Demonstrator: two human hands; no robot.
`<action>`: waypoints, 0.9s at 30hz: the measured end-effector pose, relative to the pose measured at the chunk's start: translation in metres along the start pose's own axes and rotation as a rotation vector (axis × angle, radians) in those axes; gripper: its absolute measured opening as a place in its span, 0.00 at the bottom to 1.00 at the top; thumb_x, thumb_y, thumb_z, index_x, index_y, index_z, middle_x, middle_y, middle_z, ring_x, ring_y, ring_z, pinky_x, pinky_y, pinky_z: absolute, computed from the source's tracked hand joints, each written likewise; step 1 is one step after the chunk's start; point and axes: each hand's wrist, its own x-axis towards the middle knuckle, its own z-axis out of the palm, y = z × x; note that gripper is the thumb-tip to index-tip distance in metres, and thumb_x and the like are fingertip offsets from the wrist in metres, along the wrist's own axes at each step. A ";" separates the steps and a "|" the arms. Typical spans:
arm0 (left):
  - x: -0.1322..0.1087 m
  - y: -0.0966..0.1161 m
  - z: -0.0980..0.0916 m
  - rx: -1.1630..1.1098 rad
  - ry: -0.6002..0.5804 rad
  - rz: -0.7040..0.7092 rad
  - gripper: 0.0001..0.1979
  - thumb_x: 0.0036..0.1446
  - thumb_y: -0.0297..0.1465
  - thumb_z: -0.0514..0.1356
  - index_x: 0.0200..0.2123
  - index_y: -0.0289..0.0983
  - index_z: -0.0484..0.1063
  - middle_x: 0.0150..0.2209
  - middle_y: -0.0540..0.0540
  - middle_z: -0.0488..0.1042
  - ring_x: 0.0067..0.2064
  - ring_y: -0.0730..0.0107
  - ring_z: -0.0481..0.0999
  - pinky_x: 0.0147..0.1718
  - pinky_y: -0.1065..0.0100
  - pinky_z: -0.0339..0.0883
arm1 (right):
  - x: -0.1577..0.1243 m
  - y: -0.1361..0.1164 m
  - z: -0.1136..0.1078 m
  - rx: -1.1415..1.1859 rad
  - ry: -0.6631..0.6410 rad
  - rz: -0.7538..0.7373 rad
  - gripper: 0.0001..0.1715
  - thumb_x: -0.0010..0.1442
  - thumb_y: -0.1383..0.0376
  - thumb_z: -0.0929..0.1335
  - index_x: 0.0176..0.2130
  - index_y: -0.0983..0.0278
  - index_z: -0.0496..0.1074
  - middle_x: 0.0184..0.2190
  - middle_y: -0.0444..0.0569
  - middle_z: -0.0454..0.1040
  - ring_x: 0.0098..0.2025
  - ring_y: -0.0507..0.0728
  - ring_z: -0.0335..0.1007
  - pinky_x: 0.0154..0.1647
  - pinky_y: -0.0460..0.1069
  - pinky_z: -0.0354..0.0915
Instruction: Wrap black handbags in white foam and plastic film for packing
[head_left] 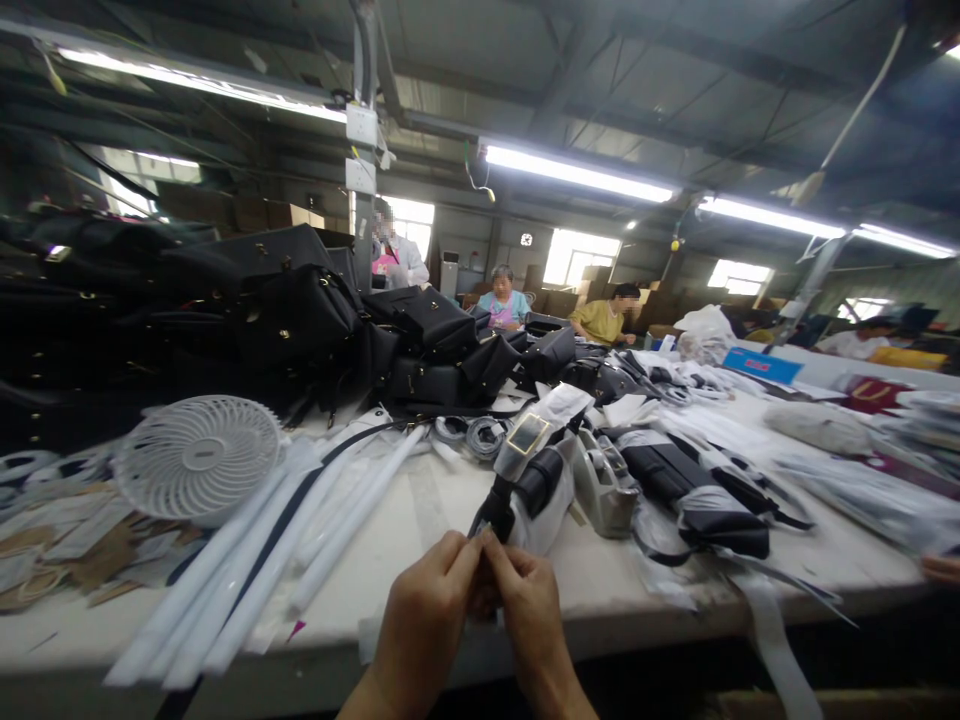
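Both of my hands are close together at the table's front edge, thumbs and fingertips pinched. My left hand [429, 600] and my right hand [529, 602] grip the near end of a black strap [495, 505]. Their fingers hide its tip. The strap runs back to a black rolled piece [538, 478] partly wrapped in white sheet. Just beyond lies a gold rectangular buckle [527, 434] under clear film. A grey tape dispenser [602, 485] stands right of the roll.
Long white foam tubes [247, 560] and a white round fan grille [199, 455] lie at the left. Black handbags [292, 310] are heaped behind them. At the right are wrapped black bag parts [675, 480]. Several people, including one in yellow [604, 320], sit farther back.
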 end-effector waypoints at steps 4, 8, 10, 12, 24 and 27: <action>0.000 0.000 -0.002 0.082 0.015 0.060 0.14 0.69 0.28 0.46 0.43 0.37 0.71 0.29 0.49 0.71 0.26 0.69 0.73 0.22 0.71 0.61 | -0.002 0.001 0.001 -0.029 0.016 -0.036 0.31 0.49 0.43 0.73 0.17 0.66 0.70 0.12 0.44 0.64 0.16 0.51 0.60 0.17 0.46 0.54; -0.001 0.002 -0.004 0.025 0.000 -0.008 0.11 0.67 0.28 0.49 0.39 0.38 0.72 0.29 0.49 0.71 0.28 0.69 0.75 0.25 0.70 0.65 | -0.004 -0.003 0.001 -0.081 0.020 -0.092 0.31 0.50 0.42 0.72 0.16 0.65 0.68 0.13 0.43 0.63 0.17 0.50 0.57 0.17 0.45 0.53; -0.004 0.002 -0.006 -0.062 0.002 -0.086 0.09 0.66 0.28 0.51 0.41 0.40 0.71 0.32 0.49 0.73 0.31 0.69 0.77 0.29 0.70 0.68 | -0.005 -0.004 0.002 -0.113 0.024 -0.114 0.32 0.50 0.41 0.72 0.16 0.65 0.68 0.13 0.43 0.63 0.17 0.50 0.57 0.18 0.45 0.54; -0.008 0.003 -0.007 -0.141 0.011 -0.157 0.08 0.65 0.28 0.53 0.43 0.41 0.71 0.36 0.48 0.75 0.35 0.68 0.78 0.34 0.70 0.71 | -0.006 -0.004 0.003 -0.138 0.025 -0.118 0.33 0.50 0.40 0.71 0.17 0.65 0.69 0.12 0.43 0.65 0.16 0.51 0.59 0.18 0.46 0.55; -0.022 0.001 -0.003 0.118 0.136 0.116 0.16 0.67 0.28 0.48 0.51 0.36 0.72 0.41 0.41 0.79 0.40 0.63 0.80 0.38 0.68 0.76 | -0.005 0.003 -0.004 -0.097 -0.055 -0.105 0.28 0.53 0.44 0.72 0.20 0.65 0.73 0.16 0.46 0.71 0.18 0.54 0.65 0.19 0.47 0.59; -0.023 0.000 -0.011 -0.027 0.120 0.056 0.14 0.66 0.28 0.52 0.49 0.39 0.74 0.40 0.44 0.80 0.40 0.66 0.80 0.40 0.70 0.75 | -0.007 0.000 -0.002 -0.099 -0.038 -0.094 0.28 0.53 0.44 0.72 0.20 0.65 0.73 0.15 0.46 0.70 0.18 0.53 0.65 0.20 0.47 0.59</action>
